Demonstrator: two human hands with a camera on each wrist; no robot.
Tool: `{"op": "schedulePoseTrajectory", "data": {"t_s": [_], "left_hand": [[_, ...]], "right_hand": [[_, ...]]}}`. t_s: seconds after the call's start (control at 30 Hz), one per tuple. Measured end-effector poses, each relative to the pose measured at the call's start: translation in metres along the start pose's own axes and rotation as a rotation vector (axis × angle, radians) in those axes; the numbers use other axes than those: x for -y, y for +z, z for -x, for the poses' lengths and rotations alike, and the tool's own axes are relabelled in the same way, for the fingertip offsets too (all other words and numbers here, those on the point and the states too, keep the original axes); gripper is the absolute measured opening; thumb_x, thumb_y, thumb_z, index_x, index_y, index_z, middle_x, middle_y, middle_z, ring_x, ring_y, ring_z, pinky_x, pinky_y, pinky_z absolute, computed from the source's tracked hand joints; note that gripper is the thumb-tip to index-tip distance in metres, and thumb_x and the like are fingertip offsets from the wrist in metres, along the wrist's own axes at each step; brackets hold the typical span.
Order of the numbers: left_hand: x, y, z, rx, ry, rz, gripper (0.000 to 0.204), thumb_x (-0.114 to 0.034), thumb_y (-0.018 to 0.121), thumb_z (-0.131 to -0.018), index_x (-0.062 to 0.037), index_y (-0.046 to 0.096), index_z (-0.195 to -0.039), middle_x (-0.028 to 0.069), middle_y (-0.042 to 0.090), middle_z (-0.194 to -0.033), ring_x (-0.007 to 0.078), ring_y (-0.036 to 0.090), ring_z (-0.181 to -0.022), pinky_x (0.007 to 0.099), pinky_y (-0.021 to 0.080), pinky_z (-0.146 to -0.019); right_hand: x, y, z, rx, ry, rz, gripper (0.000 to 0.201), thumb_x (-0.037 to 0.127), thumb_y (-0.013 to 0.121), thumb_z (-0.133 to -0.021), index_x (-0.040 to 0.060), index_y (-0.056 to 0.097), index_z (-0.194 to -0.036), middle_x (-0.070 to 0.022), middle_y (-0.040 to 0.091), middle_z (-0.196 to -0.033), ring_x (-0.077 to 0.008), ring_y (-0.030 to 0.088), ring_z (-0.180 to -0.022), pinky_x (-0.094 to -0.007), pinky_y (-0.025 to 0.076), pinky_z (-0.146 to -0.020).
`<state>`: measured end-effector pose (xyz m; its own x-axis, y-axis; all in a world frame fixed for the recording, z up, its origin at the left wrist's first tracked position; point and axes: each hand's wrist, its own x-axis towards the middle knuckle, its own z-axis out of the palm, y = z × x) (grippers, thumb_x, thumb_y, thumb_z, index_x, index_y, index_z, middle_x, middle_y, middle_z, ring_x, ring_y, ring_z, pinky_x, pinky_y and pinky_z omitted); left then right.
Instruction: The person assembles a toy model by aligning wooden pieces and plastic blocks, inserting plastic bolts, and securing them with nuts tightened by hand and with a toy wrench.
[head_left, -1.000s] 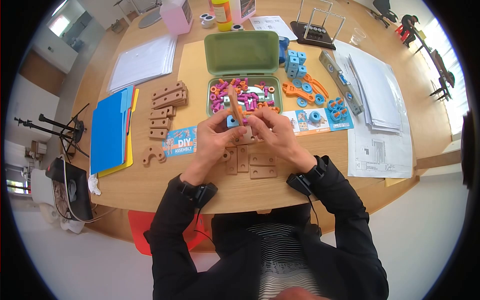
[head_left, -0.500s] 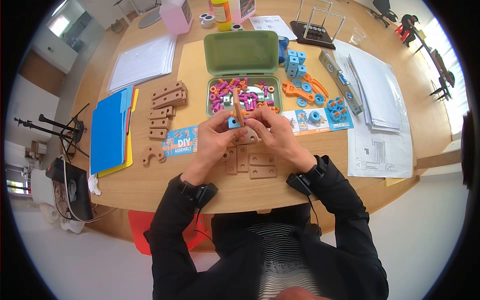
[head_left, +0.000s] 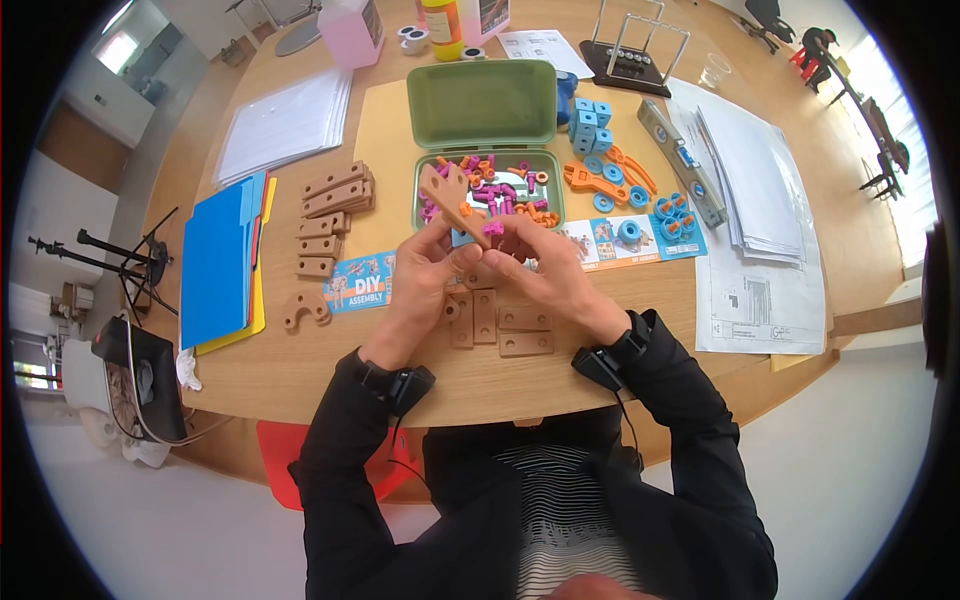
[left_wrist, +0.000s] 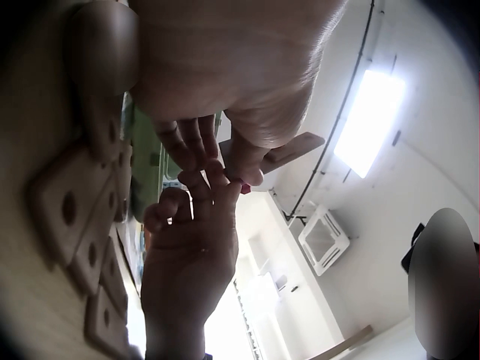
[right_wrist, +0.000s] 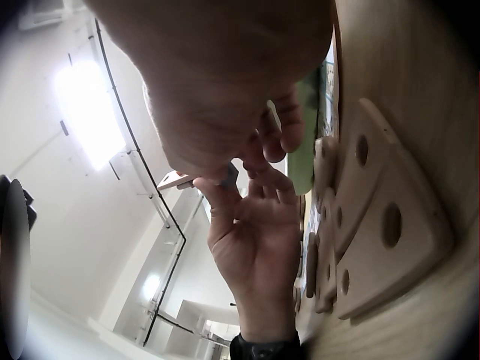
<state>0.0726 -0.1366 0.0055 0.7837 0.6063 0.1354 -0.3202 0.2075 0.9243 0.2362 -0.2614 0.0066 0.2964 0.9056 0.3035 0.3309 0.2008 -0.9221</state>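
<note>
Both hands meet in front of the open green box. My left hand grips a brown toy strip with holes, which slants up to the left, together with a blue block partly hidden by the fingers. A small orange piece shows on the strip. The right hand pinches a magenta bolt at the strip's lower end. In the left wrist view the strip juts out past the thumb, and fingertips of both hands come together there.
Magenta and orange bolts fill the box. Brown strips lie below the hands and in a stack at left. At right are blue blocks, orange tools and blue wheels. A leaflet lies left.
The brown strip, nearly upright before, has tipped over to the left in the hands. The magenta bolt at its lower end now shows more clearly. Both forearms have stayed almost in place.
</note>
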Motion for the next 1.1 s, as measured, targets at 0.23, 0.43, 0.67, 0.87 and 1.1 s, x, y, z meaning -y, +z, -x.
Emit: {"op": "schedulePoseTrajectory", "data": {"t_s": [0.23,0.43,0.67,0.87,1.1], "left_hand": [[-0.0035,-0.0012,0.0010,0.057,-0.010,-0.012,0.040,-0.010,0.080,-0.097,0.0001,0.069,-0.133,0.0049,0.071,-0.126,0.0158,0.063,-0.117,0.0329,0.050,-0.103],[0.0020,-0.0064,0.0004,0.056,-0.029,0.038,0.044,-0.010,0.080,-0.096,0.0002,0.068,-0.137,0.0054,0.072,-0.128,0.0164,0.063,-0.118,0.0330,0.050,-0.103],[0.0029,-0.0067,-0.0014,0.036,-0.098,0.163,0.044,-0.012,0.080,-0.097,0.0000,0.068,-0.138,0.0065,0.072,-0.130,0.0169,0.065,-0.119,0.0347,0.050,-0.105],[0.0029,-0.0062,-0.0014,0.056,-0.054,0.096,0.044,-0.008,0.079,-0.097,0.0004,0.067,-0.139,0.0078,0.072,-0.130,0.0169,0.067,-0.116,0.0350,0.053,-0.105],[0.0007,-0.0041,-0.0006,0.075,-0.003,0.027,0.042,-0.010,0.080,-0.097,0.0015,0.067,-0.136,0.0080,0.072,-0.130,0.0177,0.065,-0.120,0.0361,0.052,-0.107]], "right_hand": [[-0.0019,0.0008,0.0001,-0.055,-0.068,0.003,0.042,0.017,0.080,-0.098,0.0014,0.064,-0.135,-0.0092,0.074,-0.098,-0.0154,0.068,-0.077,-0.0302,0.055,-0.070],[0.0017,0.0009,0.0006,-0.068,-0.168,0.130,0.040,0.016,0.081,-0.097,-0.0002,0.066,-0.131,-0.0126,0.071,-0.100,-0.0202,0.070,-0.079,-0.0333,0.057,-0.071],[-0.0001,-0.0014,-0.0007,-0.066,-0.240,0.239,0.038,0.010,0.080,-0.096,-0.0018,0.067,-0.131,-0.0106,0.075,-0.100,-0.0155,0.072,-0.077,-0.0300,0.058,-0.069],[0.0028,-0.0035,0.0006,-0.024,-0.134,0.155,0.039,0.012,0.080,-0.097,-0.0013,0.066,-0.131,-0.0103,0.076,-0.101,-0.0144,0.073,-0.077,-0.0284,0.058,-0.068],[0.0018,-0.0012,-0.0006,-0.048,-0.196,0.182,0.039,0.011,0.082,-0.093,-0.0010,0.067,-0.127,-0.0093,0.075,-0.102,-0.0124,0.070,-0.072,-0.0276,0.057,-0.064]]}}
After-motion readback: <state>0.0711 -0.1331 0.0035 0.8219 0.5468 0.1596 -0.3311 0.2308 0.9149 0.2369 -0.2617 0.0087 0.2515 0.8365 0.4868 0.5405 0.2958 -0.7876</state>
